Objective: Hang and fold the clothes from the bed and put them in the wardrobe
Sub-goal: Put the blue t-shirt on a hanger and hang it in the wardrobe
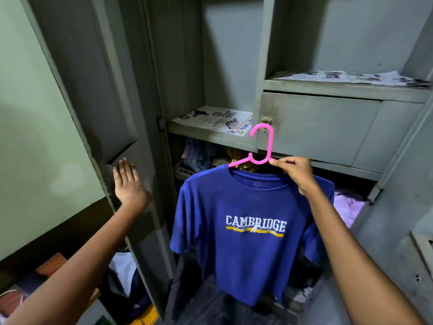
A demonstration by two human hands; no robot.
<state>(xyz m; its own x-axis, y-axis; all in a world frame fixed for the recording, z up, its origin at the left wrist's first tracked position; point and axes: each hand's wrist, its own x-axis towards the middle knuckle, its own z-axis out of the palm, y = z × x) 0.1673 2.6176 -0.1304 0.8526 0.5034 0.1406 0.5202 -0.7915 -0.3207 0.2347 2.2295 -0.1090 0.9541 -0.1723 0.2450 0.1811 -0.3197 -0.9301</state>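
Right hand (294,171) has the pink hanger (262,146), pinched at the neck just under the hook, and the blue shirt (243,231) hangs from it, square to the camera, right in front of the open wardrobe (234,55). The hook points up and curls left, sitting level with the locker door (323,127) in the wardrobe's right half. The shirt's long axis runs straight down; its hem drops toward the wardrobe floor.

Left hand (127,181) is out at the wardrobe's left door (93,90), fingers straight and spread, palm flat at the panel. It grips nothing, and looks to be steadying or pushing that door wide. Whether the palm fully touches is hard to call.

So the right hand is the one carrying the load, and it's nearer the opening. No rail shows anywhere in the wardrobe from here; the dark bay behind the shirt, below the paper-lined shelf (210,131), is the likely home. The hook would need to go in and up under that shelf, I'd judge.
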